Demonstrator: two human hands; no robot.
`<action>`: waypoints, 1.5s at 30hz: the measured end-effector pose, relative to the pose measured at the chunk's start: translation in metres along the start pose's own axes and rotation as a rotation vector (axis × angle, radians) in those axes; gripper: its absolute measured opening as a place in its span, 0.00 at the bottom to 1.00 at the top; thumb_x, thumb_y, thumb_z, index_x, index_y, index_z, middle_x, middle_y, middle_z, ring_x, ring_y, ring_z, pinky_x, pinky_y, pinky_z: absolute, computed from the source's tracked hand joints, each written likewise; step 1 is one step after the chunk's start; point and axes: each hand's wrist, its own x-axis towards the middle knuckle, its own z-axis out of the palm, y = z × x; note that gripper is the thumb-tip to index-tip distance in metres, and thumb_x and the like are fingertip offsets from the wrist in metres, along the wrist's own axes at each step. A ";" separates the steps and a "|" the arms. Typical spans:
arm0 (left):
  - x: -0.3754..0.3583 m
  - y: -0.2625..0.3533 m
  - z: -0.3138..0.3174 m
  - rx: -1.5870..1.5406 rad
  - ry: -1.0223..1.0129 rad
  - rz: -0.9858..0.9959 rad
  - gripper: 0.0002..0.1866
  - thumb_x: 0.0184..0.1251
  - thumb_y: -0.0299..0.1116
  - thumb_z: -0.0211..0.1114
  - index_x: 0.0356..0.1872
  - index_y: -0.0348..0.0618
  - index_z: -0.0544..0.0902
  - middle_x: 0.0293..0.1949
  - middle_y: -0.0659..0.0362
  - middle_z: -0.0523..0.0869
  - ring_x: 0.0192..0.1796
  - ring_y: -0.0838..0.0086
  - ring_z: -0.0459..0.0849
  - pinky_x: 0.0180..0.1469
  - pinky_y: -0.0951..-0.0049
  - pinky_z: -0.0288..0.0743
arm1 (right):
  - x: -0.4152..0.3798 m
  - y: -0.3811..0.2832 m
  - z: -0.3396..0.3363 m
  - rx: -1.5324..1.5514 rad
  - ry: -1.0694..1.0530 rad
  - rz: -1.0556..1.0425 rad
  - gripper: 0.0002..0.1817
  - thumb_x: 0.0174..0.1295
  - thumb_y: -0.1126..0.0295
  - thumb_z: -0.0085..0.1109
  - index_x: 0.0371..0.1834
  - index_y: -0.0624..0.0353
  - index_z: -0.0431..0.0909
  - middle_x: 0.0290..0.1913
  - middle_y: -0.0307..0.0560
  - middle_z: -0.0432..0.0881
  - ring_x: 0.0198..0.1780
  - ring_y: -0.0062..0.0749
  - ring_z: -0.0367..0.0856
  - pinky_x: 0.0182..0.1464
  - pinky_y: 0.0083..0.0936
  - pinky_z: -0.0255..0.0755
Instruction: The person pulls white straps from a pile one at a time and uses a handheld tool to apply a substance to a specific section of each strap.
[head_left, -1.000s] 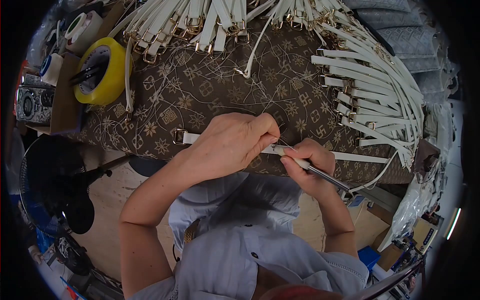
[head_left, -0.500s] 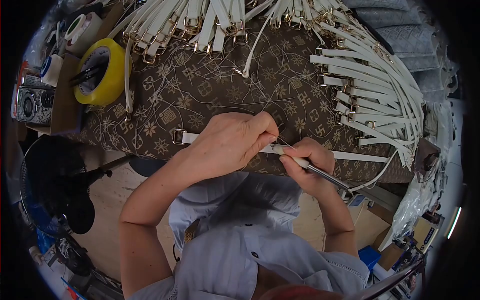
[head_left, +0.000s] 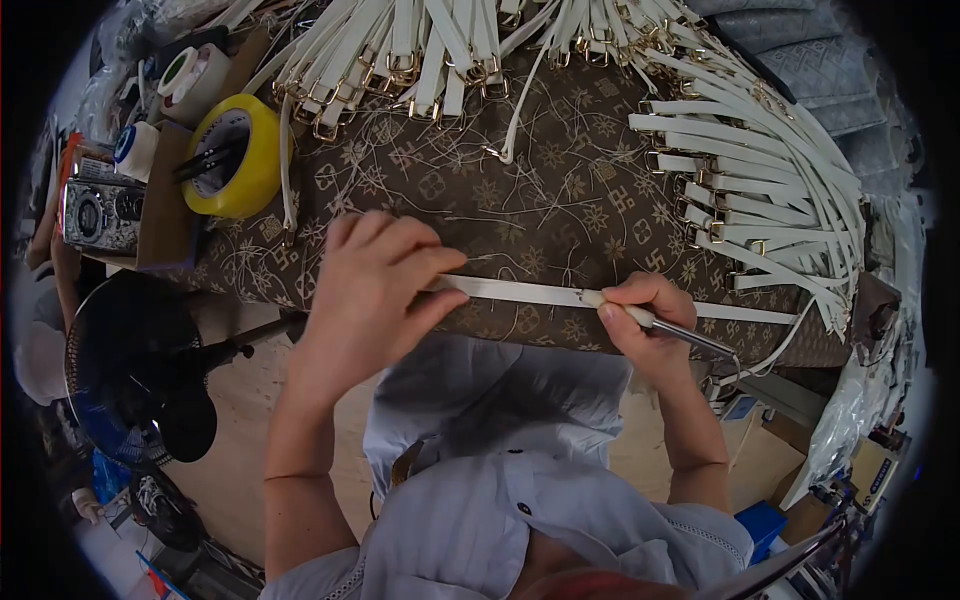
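Observation:
A narrow white belt (head_left: 535, 291) lies across the front of the brown patterned cloth. At its left part, my left hand (head_left: 375, 290) closes thumb and forefinger on the strap and hides the buckle end. My right hand (head_left: 650, 320) grips a pen-shaped tool (head_left: 705, 342) with a pale front part and a metal shaft, a cord running from its rear. The tool's pale tip rests right at the belt's surface. Loose pale threads (head_left: 490, 215) are scattered over the cloth just beyond both hands.
Many white buckled belts (head_left: 430, 70) lie along the back, and more (head_left: 760, 190) fan out at the right. At left stand a yellow tape roll (head_left: 262, 160), a cardboard box (head_left: 168, 215) and thread spools (head_left: 138, 150). A black fan (head_left: 130, 370) stands below the table edge.
My left hand has moved left along the belt, away from the tool tip, uncovering the middle of the strap. My right hand keeps its hold on the tool. The whole view has shifted slightly.

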 end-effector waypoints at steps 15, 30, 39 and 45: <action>0.016 0.035 0.037 -0.053 -0.141 0.062 0.11 0.48 0.36 0.73 0.35 0.49 0.85 0.34 0.64 0.77 0.40 0.71 0.75 0.47 0.68 0.61 | 0.004 -0.007 0.002 0.122 0.040 0.057 0.05 0.56 0.78 0.64 0.34 0.62 0.80 0.25 0.38 0.82 0.25 0.11 0.76 0.27 0.13 0.69; 0.025 0.048 0.052 0.077 -0.179 0.095 0.04 0.56 0.30 0.66 0.31 0.45 0.79 0.30 0.62 0.77 0.35 0.68 0.78 0.42 0.67 0.65 | 0.004 -0.001 0.002 0.143 0.052 0.028 0.05 0.55 0.76 0.65 0.33 0.62 0.79 0.23 0.37 0.81 0.25 0.13 0.77 0.27 0.14 0.69; 0.023 0.041 0.059 -0.092 -0.112 0.068 0.07 0.60 0.31 0.64 0.35 0.44 0.74 0.29 0.59 0.77 0.31 0.63 0.80 0.33 0.64 0.72 | 0.005 -0.007 0.002 -0.019 -0.017 -0.008 0.06 0.52 0.76 0.67 0.32 0.60 0.80 0.24 0.38 0.80 0.25 0.14 0.75 0.27 0.15 0.68; 0.027 0.043 0.054 -0.070 -0.215 0.012 0.06 0.62 0.31 0.62 0.36 0.43 0.75 0.32 0.57 0.79 0.32 0.61 0.81 0.34 0.64 0.73 | 0.002 -0.003 -0.001 -0.045 -0.043 -0.048 0.07 0.51 0.76 0.68 0.32 0.59 0.80 0.24 0.40 0.80 0.24 0.18 0.76 0.26 0.17 0.69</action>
